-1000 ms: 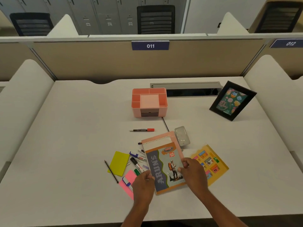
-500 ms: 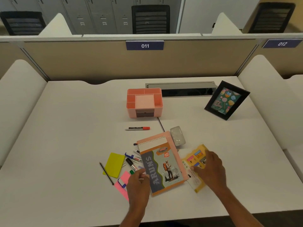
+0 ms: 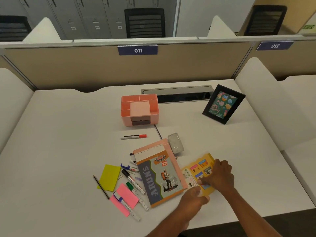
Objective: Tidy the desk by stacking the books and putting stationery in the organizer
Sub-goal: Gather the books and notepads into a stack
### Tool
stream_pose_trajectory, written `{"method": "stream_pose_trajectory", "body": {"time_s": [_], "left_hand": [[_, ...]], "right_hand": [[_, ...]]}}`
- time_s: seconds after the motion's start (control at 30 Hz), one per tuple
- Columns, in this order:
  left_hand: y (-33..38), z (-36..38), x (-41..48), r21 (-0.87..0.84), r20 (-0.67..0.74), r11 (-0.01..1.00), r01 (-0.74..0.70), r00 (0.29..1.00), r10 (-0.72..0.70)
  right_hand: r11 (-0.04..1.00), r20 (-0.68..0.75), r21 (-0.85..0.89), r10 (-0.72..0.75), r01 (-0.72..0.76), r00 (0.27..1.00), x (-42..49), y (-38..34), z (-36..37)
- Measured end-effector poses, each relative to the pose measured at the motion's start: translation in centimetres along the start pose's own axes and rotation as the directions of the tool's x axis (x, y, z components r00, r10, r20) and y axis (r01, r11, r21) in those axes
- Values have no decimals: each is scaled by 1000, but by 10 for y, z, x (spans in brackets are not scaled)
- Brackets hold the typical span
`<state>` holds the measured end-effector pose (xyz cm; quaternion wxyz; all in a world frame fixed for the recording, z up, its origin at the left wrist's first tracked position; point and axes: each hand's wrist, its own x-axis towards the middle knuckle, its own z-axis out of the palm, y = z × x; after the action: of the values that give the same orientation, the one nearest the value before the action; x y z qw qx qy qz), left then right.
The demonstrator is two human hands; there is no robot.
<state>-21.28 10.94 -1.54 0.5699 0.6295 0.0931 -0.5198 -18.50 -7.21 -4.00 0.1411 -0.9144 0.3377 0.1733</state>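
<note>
Pink organizer upright. Red marker flat just in front of it. Farther front: ARUN'S book face-up; yellow book front-right; markers, pencil, sticky notes front-left, some overlapping.

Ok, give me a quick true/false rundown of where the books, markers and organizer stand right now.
1. The right hand holds the yellow illustrated booklet. True.
2. The red-capped white marker lies between the pink plastic organizer and the ARUN'S notebook with the hiker cover. True.
3. The organizer already holds markers. False: no stationery shows in its compartments; several markers lie on the white desk left of the notebook.
4. The booklet is stacked on the notebook. False: it lies beside it, to the right.
5. The black picture frame lies flat. False: it stands propped at the back right.
</note>
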Motion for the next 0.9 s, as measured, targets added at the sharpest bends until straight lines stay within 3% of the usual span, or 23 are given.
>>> {"method": "stream_pose_trajectory", "body": {"time_s": [0.33,0.53,0.73,0.9], "left_hand": [[13,12,11,-9,55,999,41,998,-41],[7,10,11,106,33,994,-12,999,9],[-7,14,4,357,-61,922,-150,981,183],[-19,14,-2,436,-77,876,-205,962,263]], "right_hand": [[964,-13,250,94,-87,996,1,50,-15],[872,-43,476,153,-114,987,-3,67,-30],[931,137,329,118,-157,984,-12,65,-18],[964,90,228,117,-135,989,-30,53,0]]}}
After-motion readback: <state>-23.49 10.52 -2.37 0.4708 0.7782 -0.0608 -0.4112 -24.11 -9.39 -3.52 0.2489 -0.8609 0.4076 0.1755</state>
